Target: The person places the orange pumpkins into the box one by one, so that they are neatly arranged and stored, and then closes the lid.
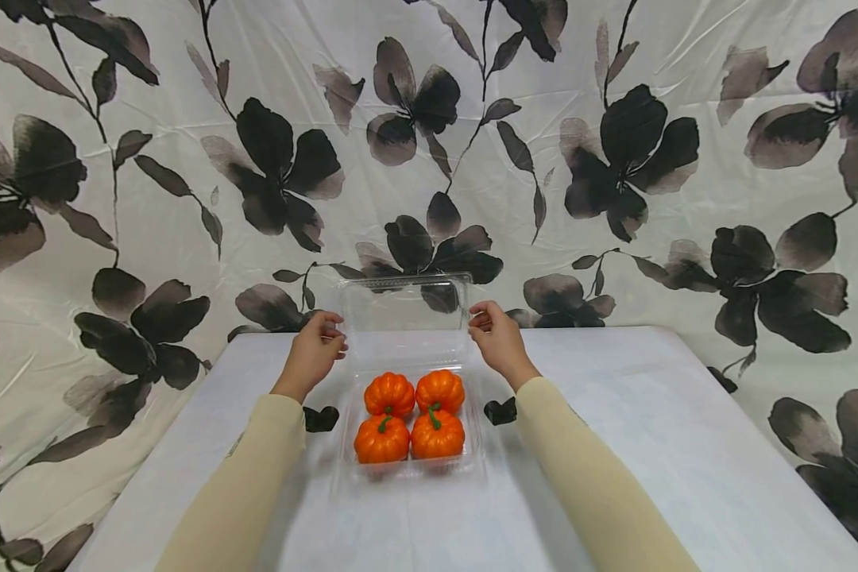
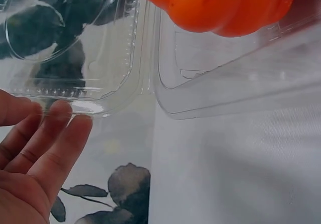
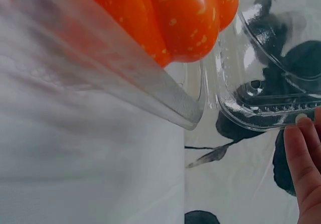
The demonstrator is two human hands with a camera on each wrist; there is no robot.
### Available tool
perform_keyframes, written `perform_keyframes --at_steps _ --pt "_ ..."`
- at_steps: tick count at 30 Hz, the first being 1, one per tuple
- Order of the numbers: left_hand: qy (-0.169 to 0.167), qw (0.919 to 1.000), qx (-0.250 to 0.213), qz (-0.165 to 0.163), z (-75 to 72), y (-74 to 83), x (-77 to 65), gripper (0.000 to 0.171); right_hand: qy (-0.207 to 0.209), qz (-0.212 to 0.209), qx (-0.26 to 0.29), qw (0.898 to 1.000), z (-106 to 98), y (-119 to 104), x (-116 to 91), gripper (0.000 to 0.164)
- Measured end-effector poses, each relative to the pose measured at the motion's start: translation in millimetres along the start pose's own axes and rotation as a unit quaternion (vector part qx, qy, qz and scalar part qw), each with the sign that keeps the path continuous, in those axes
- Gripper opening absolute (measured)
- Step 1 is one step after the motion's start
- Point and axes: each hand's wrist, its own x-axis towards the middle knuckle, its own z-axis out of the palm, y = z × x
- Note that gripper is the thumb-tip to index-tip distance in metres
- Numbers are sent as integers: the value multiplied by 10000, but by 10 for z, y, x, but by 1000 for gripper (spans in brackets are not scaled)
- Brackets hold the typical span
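Note:
A clear plastic clamshell container (image 1: 476, 433) lies on the table with its hinged lid (image 1: 400, 281) raised at the back. Several small orange pumpkins (image 1: 438, 435) with green stems sit in its base in two rows. My left hand (image 1: 313, 349) pinches the lid's left edge, and the left wrist view shows its fingertips (image 2: 60, 111) on the rim. At the opposite edge my right hand (image 1: 502, 343) grips the lid between thumb and fingers. In the right wrist view, fingers (image 3: 303, 156) touch the lid's rim, while the thumb is hidden.
The white-covered table (image 1: 615, 445) ends at a back edge just behind the container. A floral cloth (image 1: 515, 206) hangs behind and around it. Small black objects (image 1: 322, 419) show beside both wrists.

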Motion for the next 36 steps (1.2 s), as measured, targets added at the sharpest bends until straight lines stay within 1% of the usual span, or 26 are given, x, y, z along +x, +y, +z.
perform_keyframes --at_steps 3,8,14,18,21,25,29,32,36 --pt "110 9999 37 70 12 12 -2 34 103 -48 -145 9998 3 3 5 29" --pt "306 9993 105 165 29 34 -13 34 311 -131 -230 9992 6 -4 -4 27" --pt "537 9978 216 325 51 45 -31 32 656 -332 -307 9968 22 -6 -15 22" --pt "590 9970 316 400 64 44 -30 26 850 -443 -370 9947 31 -1 -20 17" --pt "607 9966 370 428 80 46 -30 21 941 -452 -432 9936 29 10 -26 15" --pt "683 9950 473 553 99 31 -20 14 1046 -488 -506 9920 22 35 -24 12" --pt "751 9935 506 694 97 6 -18 10 958 -611 -590 9918 10 57 -31 10" --pt "789 9927 498 765 88 -17 -29 7 728 -636 -675 9930 0 65 -45 10" --pt "768 9928 453 796 74 -50 -44 6 430 -566 -746 9947 -23 61 -65 9"
